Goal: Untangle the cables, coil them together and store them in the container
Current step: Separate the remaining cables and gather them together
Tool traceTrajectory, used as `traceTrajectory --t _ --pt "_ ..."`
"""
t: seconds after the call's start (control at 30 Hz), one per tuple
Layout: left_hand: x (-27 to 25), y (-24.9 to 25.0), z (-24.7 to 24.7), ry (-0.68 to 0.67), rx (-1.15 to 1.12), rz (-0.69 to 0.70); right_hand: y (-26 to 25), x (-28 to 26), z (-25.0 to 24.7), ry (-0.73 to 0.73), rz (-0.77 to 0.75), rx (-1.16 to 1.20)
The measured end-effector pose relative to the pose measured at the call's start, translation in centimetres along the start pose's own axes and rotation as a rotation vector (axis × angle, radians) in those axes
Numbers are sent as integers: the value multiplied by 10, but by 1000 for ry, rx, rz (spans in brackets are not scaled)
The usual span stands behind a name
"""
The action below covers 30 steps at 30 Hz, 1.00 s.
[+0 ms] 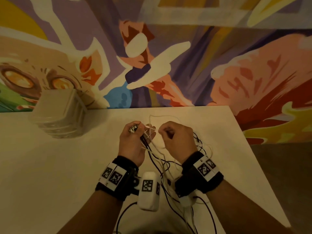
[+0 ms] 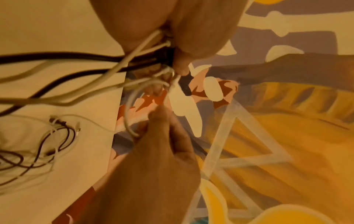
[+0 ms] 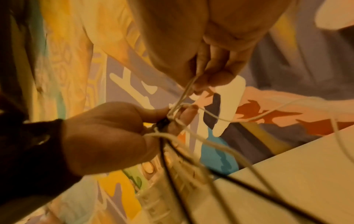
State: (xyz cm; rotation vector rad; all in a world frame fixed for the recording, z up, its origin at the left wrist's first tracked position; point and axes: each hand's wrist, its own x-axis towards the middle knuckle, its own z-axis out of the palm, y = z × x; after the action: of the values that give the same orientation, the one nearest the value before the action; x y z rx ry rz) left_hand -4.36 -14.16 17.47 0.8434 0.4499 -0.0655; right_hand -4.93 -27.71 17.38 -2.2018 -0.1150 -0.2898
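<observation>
fingers (image 3: pixel 214 78) around thin white cable (image 3: pixel 186 89)

The cables (image 1: pixel 152 154), thin black and white ones, are still tangled together. One bunch of ends, with metal plugs showing, is raised above the bench, and a white strand loops out toward the far edge. The rest trails down in loose crossing lines toward the near edge, with more loops lying toward the right edge. The container (image 1: pixel 59 114), translucent and ribbed, stands near the far left of the bench, well apart from the cables.
</observation>
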Motion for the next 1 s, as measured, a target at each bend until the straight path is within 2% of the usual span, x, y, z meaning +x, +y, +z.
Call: traceTrajectory --t 0.13,0.2,0.27,0.4,0.57,0.7,0.77,0.83,1.0 --pt "-5 1 -4 -59 -8 -41 15 21 -35 369 78 53" --pt "-8 4 -4 -104 -14 -48 16 34 -52 463 94 117" --pt "-11 7 -3 -118 2 -41 13 43 -64 475 19 83" --pt "-14 9 -1 -154 40 -11 20 57 -85 481 -203 -249" --pt "-19 10 7 -221 10 -11 28 43 -62 244 -386 -509" --pt "-15 5 16 -151 -91 -104 16 13 -31 134 -533 -483" --pt "-11 2 16 -102 -95 -114 10 3 -21 127 -475 -389" --pt "-8 0 16 -74 -114 -126 7 -2 -17 140 -346 -257" --pt "-3 -4 14 -119 -109 -202 0 0 -20 273 -155 -55"
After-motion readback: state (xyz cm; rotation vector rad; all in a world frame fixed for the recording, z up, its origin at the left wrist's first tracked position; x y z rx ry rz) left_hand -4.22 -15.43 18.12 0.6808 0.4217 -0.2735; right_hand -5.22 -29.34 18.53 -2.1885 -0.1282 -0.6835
